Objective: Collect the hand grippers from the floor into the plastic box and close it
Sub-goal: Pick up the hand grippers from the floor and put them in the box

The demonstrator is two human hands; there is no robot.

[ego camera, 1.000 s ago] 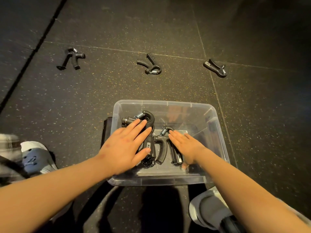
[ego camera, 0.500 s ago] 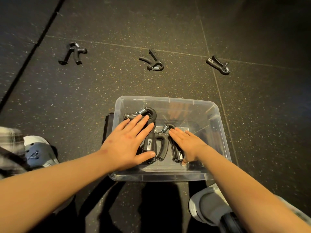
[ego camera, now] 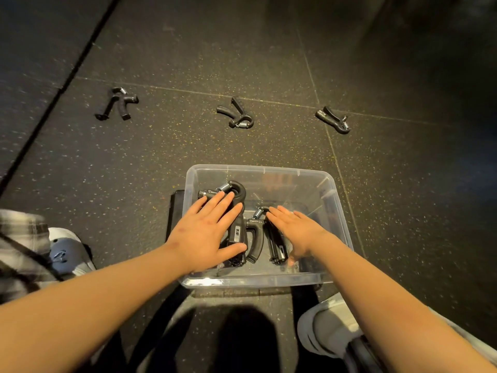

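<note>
A clear plastic box stands open on the dark floor in front of me. Inside lie black hand grippers: one at the left and one in the middle. My left hand lies flat with straight fingers on the left hand gripper. My right hand reaches into the box, fingers straight, resting on another black gripper. Three more hand grippers lie on the floor beyond the box: a left one, a middle one and a right one.
A dark flat lid or tray sticks out from under the box at its left side. My shoes show at the lower left and lower right. Floor seams run across behind the loose grippers.
Both hands stay flat on the grippers in the box. The view has tilted slightly, so the box and floor grippers sit a little differently in frame.
</note>
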